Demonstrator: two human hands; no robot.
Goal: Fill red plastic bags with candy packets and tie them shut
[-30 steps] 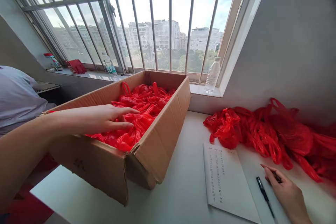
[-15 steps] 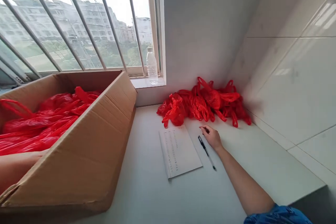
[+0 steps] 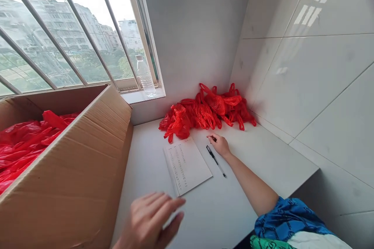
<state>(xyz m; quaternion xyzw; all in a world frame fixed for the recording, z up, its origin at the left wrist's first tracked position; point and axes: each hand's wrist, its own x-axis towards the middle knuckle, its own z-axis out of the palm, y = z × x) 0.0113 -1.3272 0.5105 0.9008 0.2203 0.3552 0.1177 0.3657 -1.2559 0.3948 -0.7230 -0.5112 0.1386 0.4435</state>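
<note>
My left hand (image 3: 150, 218) is over the near part of the white table, right of the cardboard box (image 3: 78, 155). It is slightly blurred and holds nothing, with the thumb apart from the fingers. My right hand (image 3: 220, 144) rests on the tabletop beyond a black-and-clear pen (image 3: 215, 161). Its fingers are closed in a pinch; a small dark spot shows between them, too small to name. A notebook (image 3: 189, 169) with rows of small handwritten marks lies left of the pen. Behind it, a heap of red plastic bags (image 3: 210, 107) sits against the wall.
More red plastic bags (image 3: 26, 136) fill the open box at left. A clear plastic bottle (image 3: 145, 77) stands on the sill by the barred window. Tiled wall (image 3: 321, 85) bounds the table at right, and the table's edge (image 3: 304, 181) shows at lower right.
My left hand has come out of the box and moved right, over the table. The view has turned to the right. My right hand keeps its pinch beside the pen.
</note>
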